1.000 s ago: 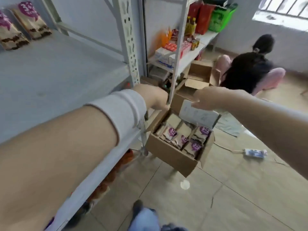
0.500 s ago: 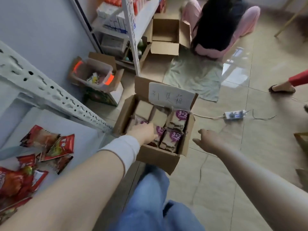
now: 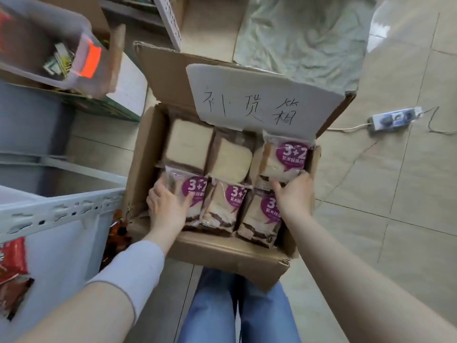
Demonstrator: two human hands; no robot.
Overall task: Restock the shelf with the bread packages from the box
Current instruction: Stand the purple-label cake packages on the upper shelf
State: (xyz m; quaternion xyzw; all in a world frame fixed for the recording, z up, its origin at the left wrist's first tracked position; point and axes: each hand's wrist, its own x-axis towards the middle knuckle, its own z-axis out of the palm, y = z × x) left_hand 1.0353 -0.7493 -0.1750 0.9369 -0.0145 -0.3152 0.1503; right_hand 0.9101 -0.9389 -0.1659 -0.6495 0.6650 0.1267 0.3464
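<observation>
Looked straight down into an open cardboard box [image 3: 222, 256] on the tiled floor [image 3: 395, 219], just beyond legs in blue jeans [image 3: 215, 313]. Counted two rows of three packed inside, wall to wall. Gripped the front-left bread package [image 3: 197, 194] with the left hand [image 3: 168, 204], thumb laid across its purple "3+2" label and fingers curled round its left edge against the box wall. Gripped the front-right bread package [image 3: 259, 216] with the right hand [image 3: 293, 194], thumb hooked over its top edge and fingers bent down its right side, just below the back-right bread package [image 3: 284, 157]; could not tell how deep those fingers reached. Left the front-middle bread package [image 3: 227, 206] untouched between the two hands, touching its neighbours on both sides. Noted the back-left bread package [image 3: 188, 144] and the back-middle bread package [image 3: 231, 159] showing only pale bread faces. Saw handwritten characters on a white paper sheet [image 3: 247, 100] stuck to the raised back flap. Wore a grey sleeve [image 3: 131, 271] on the left forearm, with the right forearm bare. Found the grey metal shelf [image 3: 61, 214] at the left, its perforated rail just beside the box's left flap, with red snack packets [image 3: 12, 263] lying on its board. Spotted a clear plastic bin [image 3: 85, 33] with an orange latch inside another carton at upper left, a white power strip [image 3: 393, 118] on the floor to the right, and a pale green sheet [image 3: 304, 33] spread behind the box.
</observation>
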